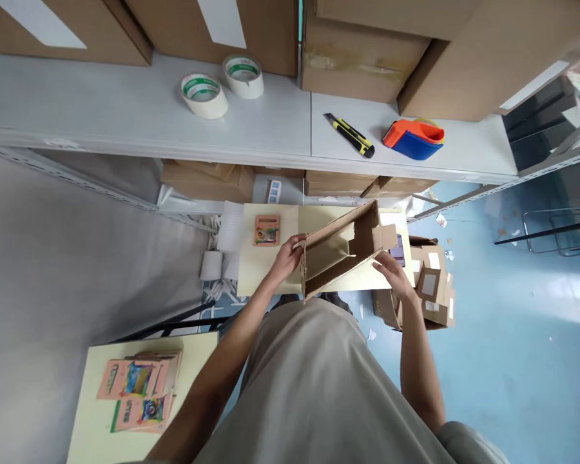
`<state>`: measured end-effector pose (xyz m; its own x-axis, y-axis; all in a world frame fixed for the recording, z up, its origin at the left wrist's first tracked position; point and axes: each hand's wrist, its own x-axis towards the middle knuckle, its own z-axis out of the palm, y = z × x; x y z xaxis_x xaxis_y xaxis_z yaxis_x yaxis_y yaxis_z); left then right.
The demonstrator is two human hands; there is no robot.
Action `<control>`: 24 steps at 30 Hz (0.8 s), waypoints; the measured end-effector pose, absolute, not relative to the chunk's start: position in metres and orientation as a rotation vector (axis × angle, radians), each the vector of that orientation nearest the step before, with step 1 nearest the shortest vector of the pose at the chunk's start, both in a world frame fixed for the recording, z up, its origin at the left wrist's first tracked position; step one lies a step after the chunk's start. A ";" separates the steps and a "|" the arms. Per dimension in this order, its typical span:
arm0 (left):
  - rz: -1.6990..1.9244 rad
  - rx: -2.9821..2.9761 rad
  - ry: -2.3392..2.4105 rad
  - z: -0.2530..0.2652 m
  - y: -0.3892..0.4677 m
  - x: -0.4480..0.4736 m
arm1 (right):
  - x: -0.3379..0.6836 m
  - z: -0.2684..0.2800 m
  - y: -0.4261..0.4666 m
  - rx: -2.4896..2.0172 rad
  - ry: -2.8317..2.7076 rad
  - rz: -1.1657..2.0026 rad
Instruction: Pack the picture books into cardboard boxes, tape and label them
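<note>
A cardboard box (339,223), open and frameless at the middle so the table shows through, is held tilted above the pale yellow table (251,274). My left hand (288,259) grips its left end, thumb and fingers closed on the cardboard edge. At the lower right corner, beside a short flap (385,237), my right hand (394,274) has its fingertips against the box. To the left on the table lies a pink booklet (267,231). Partly behind my right hand is a phone-like dark rectangle (397,251).
The grey shelf (125,106) ahead carries two tape rolls (204,96), a yellow-black box cutter (350,135), an orange-blue tape dispenser (413,138) and large cartons (362,61). Flattened cardboard (432,283) fills a box at right. Pink books (138,380) lie on a side table lower left.
</note>
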<state>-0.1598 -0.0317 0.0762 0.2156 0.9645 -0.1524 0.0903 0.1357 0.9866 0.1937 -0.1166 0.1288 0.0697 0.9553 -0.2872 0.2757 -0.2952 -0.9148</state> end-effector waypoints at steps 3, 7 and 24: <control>0.926 1.212 1.255 0.078 -0.031 -0.148 | 0.209 0.121 -0.106 -1.620 -1.206 1.362; 0.938 1.091 1.428 0.094 -0.050 -0.148 | 0.244 0.110 -0.090 -1.642 -1.149 1.376; 0.874 0.604 1.638 0.137 -0.099 -0.103 | 0.253 0.105 -0.018 -1.376 -0.976 1.653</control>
